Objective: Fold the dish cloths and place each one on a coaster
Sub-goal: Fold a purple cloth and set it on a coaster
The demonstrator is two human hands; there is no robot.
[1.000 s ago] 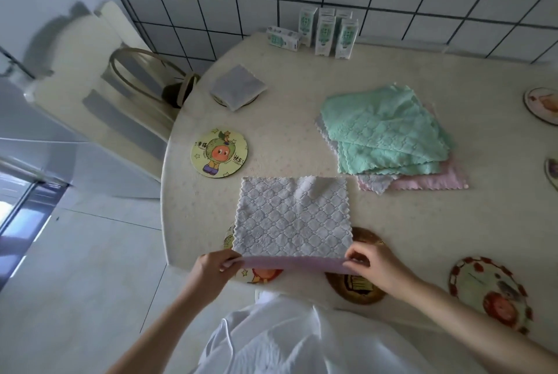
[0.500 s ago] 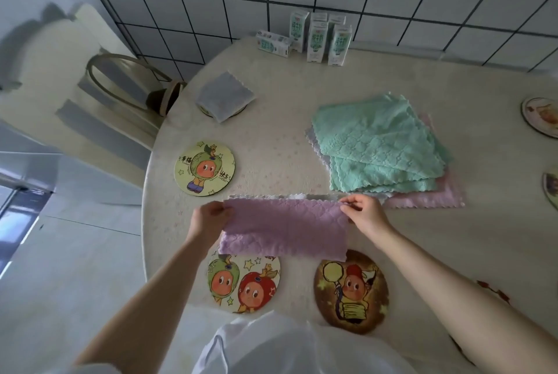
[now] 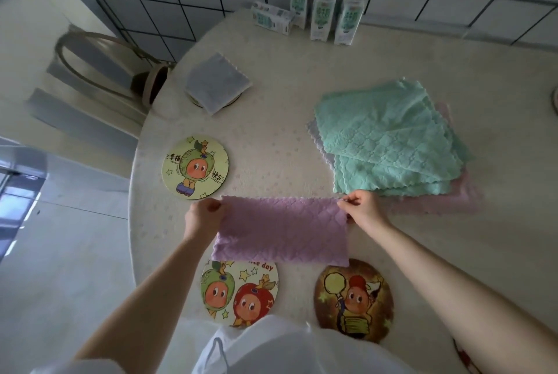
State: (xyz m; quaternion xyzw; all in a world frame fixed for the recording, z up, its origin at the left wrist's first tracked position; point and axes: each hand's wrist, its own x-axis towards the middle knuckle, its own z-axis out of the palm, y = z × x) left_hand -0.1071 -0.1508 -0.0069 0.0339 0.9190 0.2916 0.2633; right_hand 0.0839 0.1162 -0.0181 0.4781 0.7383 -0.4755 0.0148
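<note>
Two hands are holding one purple dish cloth (image 3: pixel 280 228) by its far corners on the desk (image 3: pixel 287 120). The left hand (image 3: pixel 205 216) is pinching the far-left corner in a curled grip, and the right hand (image 3: pixel 360 207) is pinching the far-right corner between thumb and fingertips. The cloth is lying doubled between the two grips and spreading toward the person. Its near edge is overlapping the two-fruit coaster (image 3: pixel 240 292) and reaching the brown coaster (image 3: pixel 353 298). Another coaster (image 3: pixel 195 168) is sitting just beyond the left hand. A folded grey cloth (image 3: pixel 217 82) is resting on a farther coaster, and a stack of green cloths (image 3: pixel 389 138) is lying beyond the right hand.
</note>
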